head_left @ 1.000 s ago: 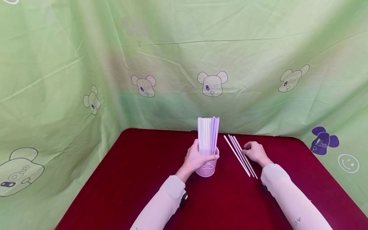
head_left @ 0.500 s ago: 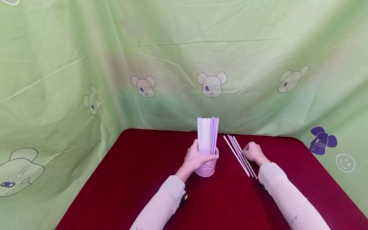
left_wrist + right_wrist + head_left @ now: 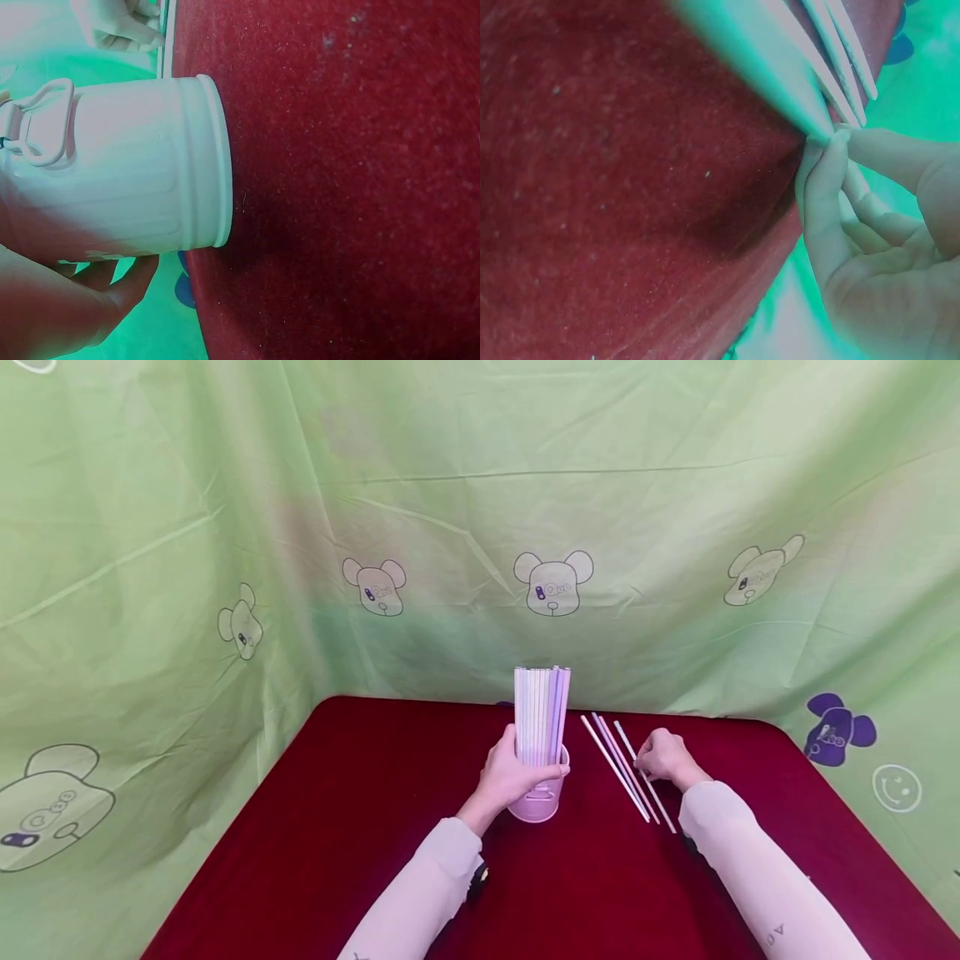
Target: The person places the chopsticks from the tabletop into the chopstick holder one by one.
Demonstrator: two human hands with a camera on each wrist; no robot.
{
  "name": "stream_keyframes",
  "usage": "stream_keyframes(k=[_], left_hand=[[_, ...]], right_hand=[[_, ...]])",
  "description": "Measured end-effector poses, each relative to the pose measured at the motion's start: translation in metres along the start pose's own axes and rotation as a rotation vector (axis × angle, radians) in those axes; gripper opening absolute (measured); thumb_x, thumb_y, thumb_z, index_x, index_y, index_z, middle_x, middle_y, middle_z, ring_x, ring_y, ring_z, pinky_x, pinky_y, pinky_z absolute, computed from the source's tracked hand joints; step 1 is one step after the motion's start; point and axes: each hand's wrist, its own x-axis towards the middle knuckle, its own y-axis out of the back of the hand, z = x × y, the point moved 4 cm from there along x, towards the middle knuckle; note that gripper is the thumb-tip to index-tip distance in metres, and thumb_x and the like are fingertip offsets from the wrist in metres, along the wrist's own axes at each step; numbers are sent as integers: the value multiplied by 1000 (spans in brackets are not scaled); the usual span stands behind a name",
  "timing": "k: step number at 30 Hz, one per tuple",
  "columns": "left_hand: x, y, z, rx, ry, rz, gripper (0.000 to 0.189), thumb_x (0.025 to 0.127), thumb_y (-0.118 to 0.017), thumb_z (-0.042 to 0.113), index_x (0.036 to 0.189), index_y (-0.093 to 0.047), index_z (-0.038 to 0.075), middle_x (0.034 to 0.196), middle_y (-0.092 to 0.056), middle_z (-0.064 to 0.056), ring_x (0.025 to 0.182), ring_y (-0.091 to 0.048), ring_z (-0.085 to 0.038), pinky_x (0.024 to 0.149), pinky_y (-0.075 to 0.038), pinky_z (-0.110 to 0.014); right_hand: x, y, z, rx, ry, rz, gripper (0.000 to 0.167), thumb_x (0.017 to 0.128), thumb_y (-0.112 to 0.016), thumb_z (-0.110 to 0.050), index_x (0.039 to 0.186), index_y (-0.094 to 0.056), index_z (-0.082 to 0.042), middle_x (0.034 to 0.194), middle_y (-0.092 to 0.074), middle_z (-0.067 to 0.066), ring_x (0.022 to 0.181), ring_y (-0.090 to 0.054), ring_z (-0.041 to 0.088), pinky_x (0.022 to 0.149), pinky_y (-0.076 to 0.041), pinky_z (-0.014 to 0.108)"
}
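My left hand (image 3: 510,781) holds the upper part of a small pink bucket (image 3: 535,811), thumb across its front near the rim. A thick bundle of pastel drinking straws (image 3: 538,718) stands upright in it. The left wrist view shows fingers round the bucket's wall (image 3: 135,172) and a wire handle (image 3: 56,124) on its side. Over to the right, my right hand (image 3: 665,757) pinches a pale straw (image 3: 660,806) between thumb and fingertips; it appears blurred close to the right wrist camera. Just left of it lie a white straw (image 3: 599,745), a purple one and a pink one.
A dark red cloth (image 3: 390,827) covers the table. Behind and at both sides hangs a green curtain (image 3: 450,485) printed with bear heads. The table's far edge runs just beyond the straws.
The pale straw in my right hand has shifted slightly right and toward me, apart from the other loose straws. My left hand and the bucket stay in place.
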Motion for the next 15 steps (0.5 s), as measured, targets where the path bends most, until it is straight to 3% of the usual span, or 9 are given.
stream_keyframes(k=[11,15], left_hand=[[-1,0,-2,3,-7,7,75,64,-93,54,121,-55,26,102,-68,10,91,-65,-9,79,-53,-41],[-1,0,-2,7,-6,6,75,64,-92,55,121,-55,26,102,-68,11,90,-65,-9,79,-54,-40]], right_hand=[[-7,4,-1,102,16,1,6,80,-69,6,79,-70,12,69,-72,11,56,-68,13,57,-59,28],[-9,14,-9,161,25,0,8,83,-63,9,81,-69,14,78,-74,20,59,-69,14,60,-60,30]])
